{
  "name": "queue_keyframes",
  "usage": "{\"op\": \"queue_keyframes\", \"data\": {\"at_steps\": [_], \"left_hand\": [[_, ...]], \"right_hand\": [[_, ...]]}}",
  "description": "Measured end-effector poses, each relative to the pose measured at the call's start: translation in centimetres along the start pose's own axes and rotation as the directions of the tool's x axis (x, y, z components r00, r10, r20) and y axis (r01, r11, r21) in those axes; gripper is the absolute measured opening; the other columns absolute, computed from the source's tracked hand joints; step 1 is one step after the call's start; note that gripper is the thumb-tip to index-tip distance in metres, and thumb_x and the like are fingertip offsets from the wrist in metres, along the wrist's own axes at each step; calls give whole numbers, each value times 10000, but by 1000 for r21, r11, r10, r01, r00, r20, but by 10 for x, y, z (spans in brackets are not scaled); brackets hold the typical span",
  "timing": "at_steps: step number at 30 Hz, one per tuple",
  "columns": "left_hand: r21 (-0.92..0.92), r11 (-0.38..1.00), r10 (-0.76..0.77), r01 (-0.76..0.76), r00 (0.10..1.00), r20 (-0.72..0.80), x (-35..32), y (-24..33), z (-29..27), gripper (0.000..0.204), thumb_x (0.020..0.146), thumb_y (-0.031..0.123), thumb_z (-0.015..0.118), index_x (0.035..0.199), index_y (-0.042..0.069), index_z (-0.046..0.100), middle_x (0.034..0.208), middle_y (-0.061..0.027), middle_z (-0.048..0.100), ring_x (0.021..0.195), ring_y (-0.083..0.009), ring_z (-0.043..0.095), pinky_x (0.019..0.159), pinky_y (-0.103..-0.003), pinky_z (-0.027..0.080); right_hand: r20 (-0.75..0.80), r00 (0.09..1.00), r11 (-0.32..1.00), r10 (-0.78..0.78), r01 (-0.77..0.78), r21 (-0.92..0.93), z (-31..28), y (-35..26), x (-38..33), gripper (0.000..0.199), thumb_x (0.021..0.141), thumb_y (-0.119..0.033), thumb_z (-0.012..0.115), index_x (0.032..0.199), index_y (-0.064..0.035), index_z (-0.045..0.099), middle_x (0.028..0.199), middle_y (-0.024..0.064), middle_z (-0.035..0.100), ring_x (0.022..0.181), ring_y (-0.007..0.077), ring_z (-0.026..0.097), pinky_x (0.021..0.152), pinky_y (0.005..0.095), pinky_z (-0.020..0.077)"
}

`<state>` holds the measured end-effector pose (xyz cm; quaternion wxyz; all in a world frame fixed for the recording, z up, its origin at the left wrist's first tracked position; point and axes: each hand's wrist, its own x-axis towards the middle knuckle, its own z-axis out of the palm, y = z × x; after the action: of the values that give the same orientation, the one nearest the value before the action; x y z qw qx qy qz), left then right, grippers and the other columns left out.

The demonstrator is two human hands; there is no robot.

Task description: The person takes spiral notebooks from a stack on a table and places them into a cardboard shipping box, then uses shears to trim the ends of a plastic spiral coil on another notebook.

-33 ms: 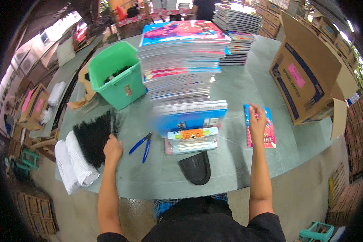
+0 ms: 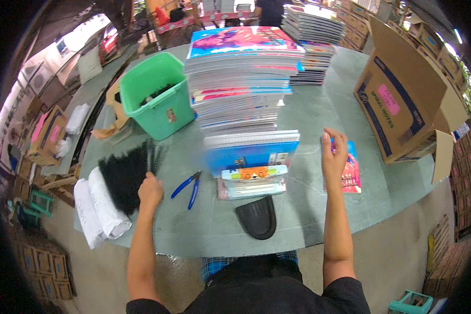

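A pile of thin black plastic spiral binding coils (image 2: 121, 178) lies at the left. My left hand (image 2: 150, 191) is at its right edge, fingers closed on a coil. At the right, my right hand (image 2: 334, 159) is raised over a small pink and blue spiral notebook (image 2: 351, 178), partly covering it. Its thumb stands apart from loosely bent fingers, with nothing seen between them. Between my hands, a blue notebook (image 2: 251, 154) stands propped on edge behind a cat-faced pouch (image 2: 254, 172). Blue-handled cutting pliers (image 2: 187, 189) lie splayed near my left hand.
Tall stacks of notebooks (image 2: 240, 78) rise at the middle back. A green bin (image 2: 159, 99) with dark scraps stands at the left, an open cardboard box (image 2: 397, 104) at the right. A black curved pad (image 2: 257, 217) lies near the front edge; white rolls (image 2: 102, 209) lie beside the coils.
My right hand's thumb and fingers have parted a little over the small notebook. My left hand stays at the coils. The whole view has shifted slightly.
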<state>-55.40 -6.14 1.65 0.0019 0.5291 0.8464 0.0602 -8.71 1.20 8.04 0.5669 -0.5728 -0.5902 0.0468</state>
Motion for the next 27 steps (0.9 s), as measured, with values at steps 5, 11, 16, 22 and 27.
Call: {"op": "queue_keyframes", "data": {"at_steps": [5,11,16,22,27], "left_hand": [[62,994,93,-94,995,20,3,-1,6,255,781,140,567,975,4,470,781,-242,617,758,-400,618,691,-472,485],[-653,739,-137,-165,913,-385,-10,-20,-66,134,800,60,565,900,13,488,635,-102,557,529,-188,556,490,-326,455],[-930,369,-99,-2,994,-42,-13,-19,-60,113,847,93,564,904,9,513,686,-39,539,493,-84,489,402,-217,416],[-965,-213,-234,155,951,204,5,-12,-63,142,868,171,574,916,60,500,655,-22,497,471,-86,429,375,-210,310],[-962,-190,-229,-197,962,-152,1,-15,-95,171,837,78,582,996,52,526,677,-5,508,496,-72,442,402,-205,355]], "right_hand": [[212,746,773,-631,627,95,63,-147,-26,315,686,-134,686,989,-83,617,980,93,583,952,282,533,842,389,402],[393,686,789,-612,560,251,87,-129,-43,271,656,-118,662,925,-100,644,866,80,584,831,241,548,738,368,453],[49,536,532,-843,816,227,68,-122,-76,202,665,-82,600,865,-82,635,851,70,583,810,228,554,647,346,456],[401,685,779,-608,612,135,77,-147,-72,172,654,-188,641,739,-58,568,780,71,573,739,230,537,673,382,399],[343,770,804,-538,591,-67,94,-165,-66,287,630,-324,694,696,-73,571,669,60,550,656,232,506,604,368,341]]}}
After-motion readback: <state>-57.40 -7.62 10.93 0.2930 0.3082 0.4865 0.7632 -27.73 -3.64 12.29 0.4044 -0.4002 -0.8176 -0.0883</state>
